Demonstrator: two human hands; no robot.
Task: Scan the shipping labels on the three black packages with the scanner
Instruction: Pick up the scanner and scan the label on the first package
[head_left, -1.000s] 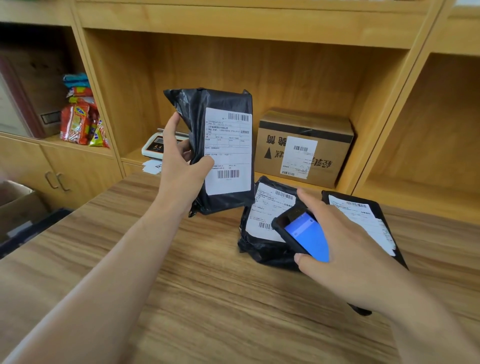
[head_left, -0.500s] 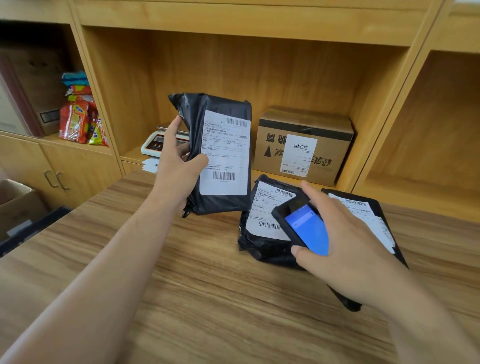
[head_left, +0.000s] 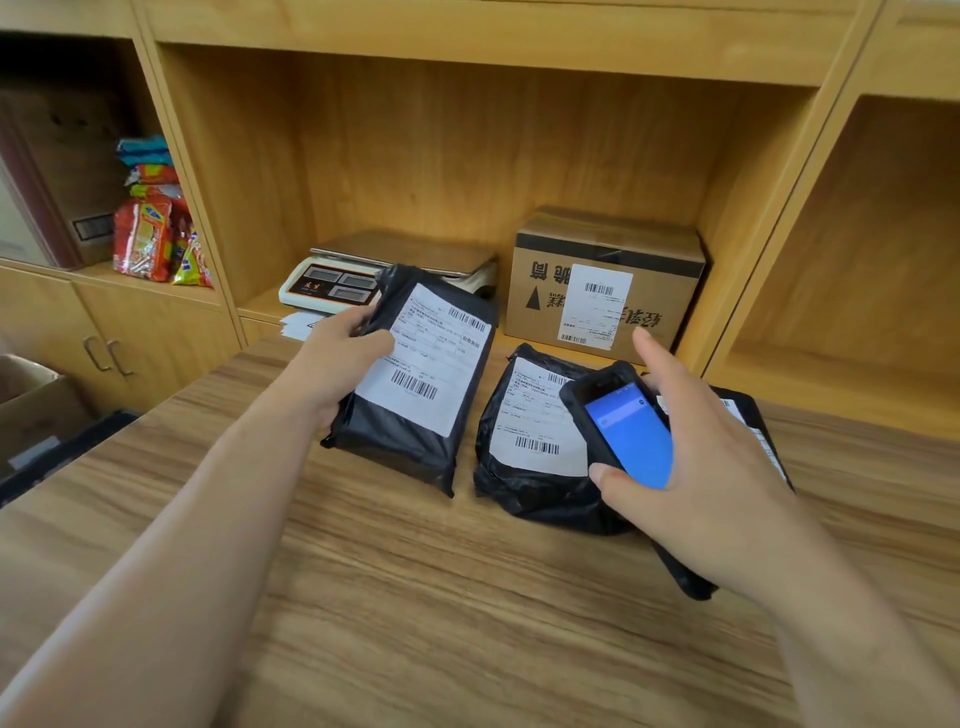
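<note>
left hand (head_left: 332, 364): clamped on left package (head_left: 415, 379), label up, low over table (head_left: 363, 597).
right hand (head_left: 691, 467): wrapped round scanner (head_left: 618, 426).
progress: scans completed cannot be told; middle package (head_left: 530, 441) and right package (head_left: 753, 415) judged pending.

Label print is illegible; cardboard box (head_left: 605, 275) bears inverted Chinese characters.

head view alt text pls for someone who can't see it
The left hand holds a black package at the wooden table; the right hand holds a blue-screened scanner over two more labelled packages.
</note>
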